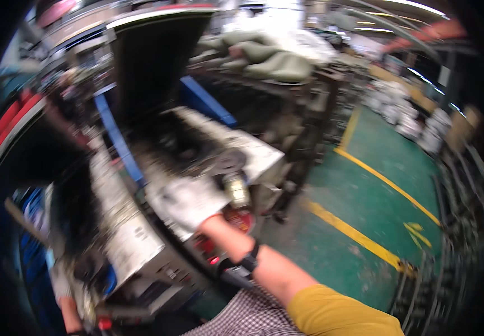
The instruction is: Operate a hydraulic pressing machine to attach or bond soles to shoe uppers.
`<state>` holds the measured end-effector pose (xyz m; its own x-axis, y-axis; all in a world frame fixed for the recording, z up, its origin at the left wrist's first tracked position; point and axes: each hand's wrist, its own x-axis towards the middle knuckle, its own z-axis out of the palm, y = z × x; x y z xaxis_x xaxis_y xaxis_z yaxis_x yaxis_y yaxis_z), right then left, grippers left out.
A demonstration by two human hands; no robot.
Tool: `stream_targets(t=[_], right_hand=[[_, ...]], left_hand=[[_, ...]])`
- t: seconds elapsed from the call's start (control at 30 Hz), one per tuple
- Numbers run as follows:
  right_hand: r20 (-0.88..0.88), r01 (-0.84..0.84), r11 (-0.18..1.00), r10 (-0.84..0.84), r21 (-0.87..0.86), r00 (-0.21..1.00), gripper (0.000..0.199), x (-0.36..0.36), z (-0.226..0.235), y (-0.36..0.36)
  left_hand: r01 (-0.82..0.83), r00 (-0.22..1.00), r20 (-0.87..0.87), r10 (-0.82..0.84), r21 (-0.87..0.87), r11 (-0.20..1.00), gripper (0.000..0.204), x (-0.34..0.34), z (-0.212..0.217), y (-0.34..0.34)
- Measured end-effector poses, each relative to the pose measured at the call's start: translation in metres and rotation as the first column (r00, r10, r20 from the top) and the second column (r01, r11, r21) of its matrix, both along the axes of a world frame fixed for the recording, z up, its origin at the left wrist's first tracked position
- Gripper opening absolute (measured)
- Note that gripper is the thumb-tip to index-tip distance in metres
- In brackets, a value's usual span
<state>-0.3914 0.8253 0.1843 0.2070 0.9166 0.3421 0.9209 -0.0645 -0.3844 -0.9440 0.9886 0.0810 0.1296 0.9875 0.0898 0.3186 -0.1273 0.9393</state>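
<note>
My right hand (189, 203), in a white glove stained dark, reaches over the front of a pale, soot-marked machine bed (264, 150). Its fingers are smeared by motion, so its grip cannot be made out. Right beside it are a dark round knob (231, 161) and a brass-coloured cylinder (236, 190). At the lower left, my left hand (60, 283), also gloved, is near a second dark round part (91, 264) and below a thin wooden stick (26, 221). Blur hides whether its fingers touch the stick.
Two dark raised panels (155, 61) stand over the machines, with blue bars (120, 140) beside them. Greenish sacks (275, 61) lie behind. On the right is green floor (359, 196) with yellow lines, bordered by white bundles (398, 109) and stacked dark metal bars (457, 241).
</note>
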Motion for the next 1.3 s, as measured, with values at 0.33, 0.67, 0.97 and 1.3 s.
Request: stream_targets(t=[0.33,0.67,0.97,1.3], right_hand=[[-0.082,-0.021,0.97,0.041,0.242,0.996,0.024,0.006,-0.026,0.001],[-0.086,-0.022,0.967,0.046,0.254,0.995,0.023,0.004,-0.03,0.008],[-0.071,-0.026,0.961,0.047,0.276,0.996,0.023,0.005,-0.029,0.005],[-0.076,-0.019,0.956,0.043,0.291,0.996,0.023,0.004,-0.029,0.005]], left_hand=[[-0.175,0.956,-0.208,0.207,0.162,0.971,0.06,-0.014,-0.009,0.026],[-0.165,0.912,-0.328,0.247,0.259,0.952,0.047,-0.013,-0.002,0.015],[-0.195,0.933,-0.259,0.25,0.22,0.956,0.048,-0.009,-0.003,0.013],[-0.186,0.898,-0.342,0.278,0.277,0.943,0.05,-0.022,-0.013,0.025]])
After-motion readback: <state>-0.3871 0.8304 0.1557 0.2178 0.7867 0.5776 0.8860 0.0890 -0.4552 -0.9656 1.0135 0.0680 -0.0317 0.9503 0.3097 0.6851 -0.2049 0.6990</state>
